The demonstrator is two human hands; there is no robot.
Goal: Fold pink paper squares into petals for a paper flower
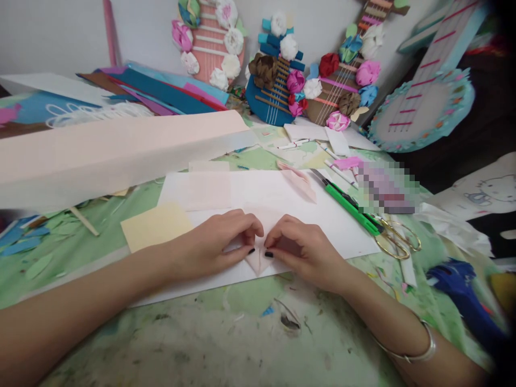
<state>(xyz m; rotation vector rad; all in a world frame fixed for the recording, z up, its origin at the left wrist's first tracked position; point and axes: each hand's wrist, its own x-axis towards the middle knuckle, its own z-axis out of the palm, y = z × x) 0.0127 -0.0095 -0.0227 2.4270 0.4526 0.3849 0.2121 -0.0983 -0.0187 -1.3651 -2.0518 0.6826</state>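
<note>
Two hands, left hand (213, 243) and right hand (301, 248), press fingertips together onto small pale pink folded paper piece (258, 262), at 6 o'clock edge of white paper sheet (342, 226). Point already creased; folding apparently unfinished.

A green cutter (350, 207) and gold scissors (397, 239) lie together on the table (242, 344). Nearby sits a yellow square (155, 226); flower-covered paper guitars (274, 91) lean behind.

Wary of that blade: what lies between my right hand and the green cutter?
In the head view, only bare white sheet separates the right hand, pressing pink folded paper, from the green cutter.
</note>
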